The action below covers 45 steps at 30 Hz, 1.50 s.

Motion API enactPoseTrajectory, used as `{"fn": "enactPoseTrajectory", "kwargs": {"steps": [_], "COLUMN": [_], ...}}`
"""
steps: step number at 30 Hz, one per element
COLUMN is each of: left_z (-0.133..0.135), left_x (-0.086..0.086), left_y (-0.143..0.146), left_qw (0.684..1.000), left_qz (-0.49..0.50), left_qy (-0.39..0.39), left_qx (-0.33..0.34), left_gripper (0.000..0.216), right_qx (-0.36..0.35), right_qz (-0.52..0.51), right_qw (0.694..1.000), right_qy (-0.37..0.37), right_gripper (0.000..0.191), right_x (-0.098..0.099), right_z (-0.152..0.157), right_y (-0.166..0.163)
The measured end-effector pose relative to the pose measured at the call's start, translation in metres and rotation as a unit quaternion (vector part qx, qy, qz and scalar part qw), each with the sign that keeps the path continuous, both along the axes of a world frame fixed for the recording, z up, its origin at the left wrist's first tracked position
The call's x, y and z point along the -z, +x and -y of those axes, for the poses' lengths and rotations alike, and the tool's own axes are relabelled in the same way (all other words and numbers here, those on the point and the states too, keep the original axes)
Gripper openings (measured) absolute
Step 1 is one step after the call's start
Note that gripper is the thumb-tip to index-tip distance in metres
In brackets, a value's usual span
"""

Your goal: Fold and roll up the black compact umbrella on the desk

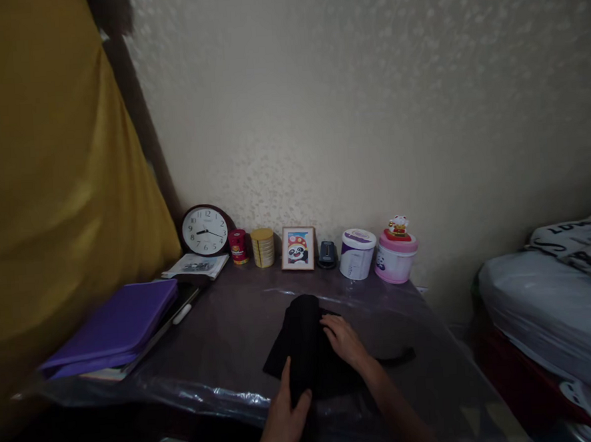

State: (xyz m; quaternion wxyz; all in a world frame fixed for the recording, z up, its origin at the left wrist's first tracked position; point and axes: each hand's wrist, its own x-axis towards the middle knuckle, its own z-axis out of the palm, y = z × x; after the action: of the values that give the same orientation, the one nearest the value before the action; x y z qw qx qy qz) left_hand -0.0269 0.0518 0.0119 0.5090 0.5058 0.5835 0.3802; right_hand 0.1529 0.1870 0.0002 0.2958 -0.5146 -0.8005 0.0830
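A black cloth item (305,340), with a thick rolled or folded part along its middle, lies on the table near its front edge. Flatter black fabric spreads out on both sides, and a dark strap (398,357) trails off to the right. My left hand (285,415) grips the near end of the thick part, index finger along its left side and thumb on top. My right hand (343,338) rests on the fabric to the right, fingers extended and fingertips against the thick part. What the cloth item is exactly, I cannot tell.
Along the wall stand a clock (205,231), a red can (238,247), a yellow-lidded container (263,247), a framed panda picture (298,249), a dark stapler-like object (327,254), a white tub (357,260) and a pink-lidded tub (395,265) topped by a figurine. Purple folders (116,325) lie left.
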Motion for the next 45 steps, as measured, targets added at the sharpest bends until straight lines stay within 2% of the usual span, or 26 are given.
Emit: {"fn": "enactPoseTrajectory", "kwargs": {"steps": [5, 9, 14, 19, 24, 28, 33, 35, 38, 42, 45], "left_z": [0.001, 0.000, 0.000, 0.001, 0.002, 0.003, 0.003, 0.003, 0.004, 0.004, 0.004], "left_x": [-0.001, 0.004, 0.006, 0.001, -0.002, -0.002, -0.001, -0.002, -0.004, -0.006, -0.006], "left_y": [0.001, 0.001, 0.001, 0.002, 0.003, 0.003, 0.004, 0.004, 0.004, 0.005, 0.006], "left_qw": [1.000, 0.998, 0.996, 0.993, 0.989, 0.988, 0.986, 0.986, 0.985, 0.984, 0.982], "left_qz": [-0.026, -0.054, -0.071, -0.119, -0.147, -0.151, -0.160, -0.163, -0.168, -0.171, -0.183], "left_qy": [0.011, 0.029, 0.049, 0.018, 0.027, 0.036, 0.035, 0.028, 0.022, 0.030, 0.030], "left_qx": [-0.004, -0.003, 0.014, 0.009, 0.017, 0.023, 0.020, 0.024, 0.026, 0.027, 0.031], "left_gripper": [0.070, 0.072, 0.072, 0.074, 0.071, 0.070, 0.070, 0.070, 0.071, 0.071, 0.071], "right_qx": [0.039, 0.022, 0.100, 0.157, 0.145, 0.120, 0.095, 0.093, 0.073, 0.062, 0.052], "right_qz": [0.018, 0.019, -0.025, -0.111, -0.192, -0.236, -0.334, -0.364, -0.385, -0.389, -0.355], "right_qw": [0.999, 0.999, 0.993, 0.975, 0.958, 0.943, 0.894, 0.884, 0.887, 0.901, 0.923], "right_qy": [-0.019, -0.042, -0.064, -0.113, -0.155, -0.200, -0.281, -0.279, -0.243, -0.184, -0.139], "right_gripper": [0.036, 0.037, 0.038, 0.037, 0.034, 0.042, 0.052, 0.051, 0.046, 0.044, 0.042], "right_x": [0.009, 0.012, 0.007, 0.004, 0.002, -0.001, -0.014, -0.021, -0.028, -0.031, -0.034], "right_z": [-0.008, -0.010, 0.000, 0.013, 0.027, 0.044, 0.067, 0.073, 0.075, 0.068, 0.062], "right_y": [-0.009, -0.010, 0.011, 0.034, 0.035, 0.027, 0.017, 0.011, 0.002, -0.017, -0.034]}}
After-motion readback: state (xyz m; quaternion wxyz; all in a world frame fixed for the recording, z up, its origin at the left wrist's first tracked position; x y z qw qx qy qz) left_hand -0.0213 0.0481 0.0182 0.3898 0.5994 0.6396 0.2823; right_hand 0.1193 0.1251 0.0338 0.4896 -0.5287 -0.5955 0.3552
